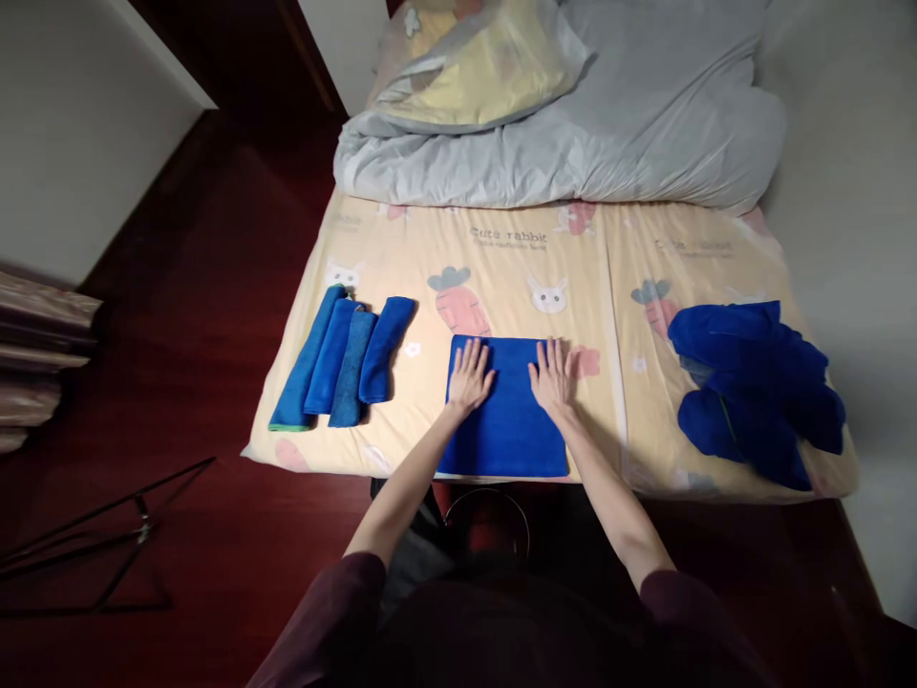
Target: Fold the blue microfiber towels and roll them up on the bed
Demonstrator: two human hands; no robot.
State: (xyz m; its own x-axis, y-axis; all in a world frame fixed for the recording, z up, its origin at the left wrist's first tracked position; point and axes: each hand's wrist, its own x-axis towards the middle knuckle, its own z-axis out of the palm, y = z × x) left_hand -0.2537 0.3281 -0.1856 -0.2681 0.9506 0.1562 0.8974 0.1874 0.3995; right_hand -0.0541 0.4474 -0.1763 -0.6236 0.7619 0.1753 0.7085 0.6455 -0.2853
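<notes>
A blue cloth (505,430) lies spread flat on the bed near its front edge. My left hand (469,375) rests palm down on the cloth's upper left part, fingers stretched out. My right hand (552,377) lies flat on the upper right part, fingers spread. Neither hand holds anything. To the left, several rolled blue cloths (344,358) lie side by side. A loose pile of blue cloths (756,387) sits at the right of the bed.
The bed sheet (501,268) is yellow with rabbit and carrot prints. A grey duvet (608,124) and a pillow (473,67) are bunched at the far end. Dark wood floor (201,315) lies left, with a thin metal frame (107,545) on it. A wall runs along the right.
</notes>
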